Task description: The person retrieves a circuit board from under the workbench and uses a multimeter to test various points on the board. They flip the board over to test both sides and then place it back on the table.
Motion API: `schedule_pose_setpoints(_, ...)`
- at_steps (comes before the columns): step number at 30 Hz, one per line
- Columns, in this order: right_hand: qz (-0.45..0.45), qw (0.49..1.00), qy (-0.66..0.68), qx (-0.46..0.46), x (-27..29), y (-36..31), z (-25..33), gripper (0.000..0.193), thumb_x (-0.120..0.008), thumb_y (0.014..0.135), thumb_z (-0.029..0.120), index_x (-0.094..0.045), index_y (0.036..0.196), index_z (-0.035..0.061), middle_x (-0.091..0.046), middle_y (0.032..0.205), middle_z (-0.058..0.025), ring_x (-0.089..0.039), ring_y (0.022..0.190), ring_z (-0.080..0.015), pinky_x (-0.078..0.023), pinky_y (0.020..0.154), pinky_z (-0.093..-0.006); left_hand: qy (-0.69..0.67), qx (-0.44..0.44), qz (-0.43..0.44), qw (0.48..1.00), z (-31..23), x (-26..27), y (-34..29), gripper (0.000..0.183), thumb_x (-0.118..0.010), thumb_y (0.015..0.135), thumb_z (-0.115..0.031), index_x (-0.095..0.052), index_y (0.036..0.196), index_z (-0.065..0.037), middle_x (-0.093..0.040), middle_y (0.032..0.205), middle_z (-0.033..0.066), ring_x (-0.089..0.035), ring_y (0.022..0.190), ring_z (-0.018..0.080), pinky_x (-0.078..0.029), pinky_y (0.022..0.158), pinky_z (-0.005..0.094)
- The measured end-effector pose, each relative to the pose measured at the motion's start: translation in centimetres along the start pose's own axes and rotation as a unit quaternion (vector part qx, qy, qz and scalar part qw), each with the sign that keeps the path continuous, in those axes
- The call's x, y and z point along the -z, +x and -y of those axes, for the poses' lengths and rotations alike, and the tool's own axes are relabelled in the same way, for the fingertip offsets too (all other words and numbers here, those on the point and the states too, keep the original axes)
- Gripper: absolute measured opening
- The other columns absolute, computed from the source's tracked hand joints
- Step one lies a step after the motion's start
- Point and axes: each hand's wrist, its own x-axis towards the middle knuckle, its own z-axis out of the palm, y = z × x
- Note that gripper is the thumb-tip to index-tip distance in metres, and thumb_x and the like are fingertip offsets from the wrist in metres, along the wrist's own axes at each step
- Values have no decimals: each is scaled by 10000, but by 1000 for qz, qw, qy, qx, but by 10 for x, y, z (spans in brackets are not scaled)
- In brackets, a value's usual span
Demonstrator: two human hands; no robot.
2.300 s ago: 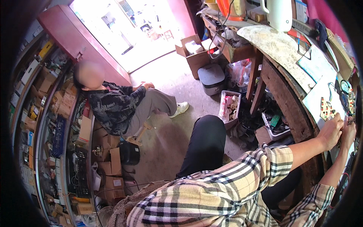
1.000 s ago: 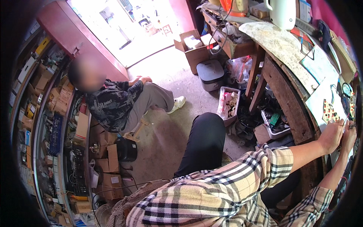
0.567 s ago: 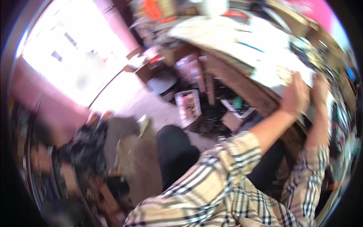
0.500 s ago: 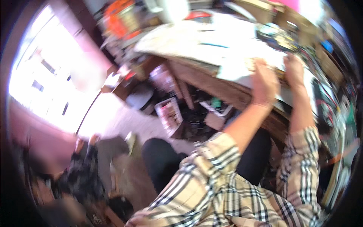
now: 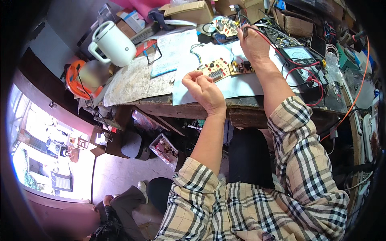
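lying just beyond curled left fingers (image 5: 194,77), grip unclear, is a circuit board (image 5: 219,69).

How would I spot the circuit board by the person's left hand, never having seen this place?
Start at the cluttered workbench and find the white sheet along its front edge. On it, beside the left hand, lies a pale circuit board. Its digit display sets it apart from the neighbouring board on the right.

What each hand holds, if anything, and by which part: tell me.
Right hand: a slim dark probe on a red cable; exact held part unclear. Left hand: cannot be told.
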Motion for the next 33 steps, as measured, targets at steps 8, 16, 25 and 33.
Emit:
schedule_pose_setpoints(8, -78, 975, 163, 131, 8, -12, 38, 157, -587, 902, 256, -599, 810, 129, -598, 748, -57, -628, 618, -256, -528, 530, -348, 2, 0, -1, 1000, -1, -1, 3, 78, -363, 886, -26, -413, 943, -43, -459, 742, 44, -432, 601, 91, -368, 510, 217)
schedule_pose_setpoints(16, 53, 957, 280, 54, -4, -24, 47, 291, -583, 914, 292, -586, 743, 57, -577, 614, -135, -596, 603, -330, -465, 540, -407, 78, -64, -52, 993, -45, 43, 40, 63, -455, 880, -30, -517, 889, -32, -572, 793, 55, -484, 610, 77, -399, 524, 193)
schedule_pose_setpoints(25, 56, 956, 288, -1, -13, -25, 41, 261, -601, 892, 260, -596, 748, 43, -593, 603, -149, -609, 599, -358, -471, 550, -424, 427, -100, 204, 875, -27, 51, 39, 162, -660, 848, -160, -674, 901, -8, -670, 784, 80, -604, 640, 147, -498, 639, 282)
schedule_pose_setpoints(33, 78, 960, 264, -45, -13, -26, 38, 251, -617, 881, 284, -614, 783, 52, -625, 640, -153, -627, 624, -360, -493, 574, -425, 590, -232, 294, 715, -25, 28, 28, 249, -710, 779, -195, -681, 990, -65, -596, 933, 100, -577, 917, 282, -483, 773, 389)
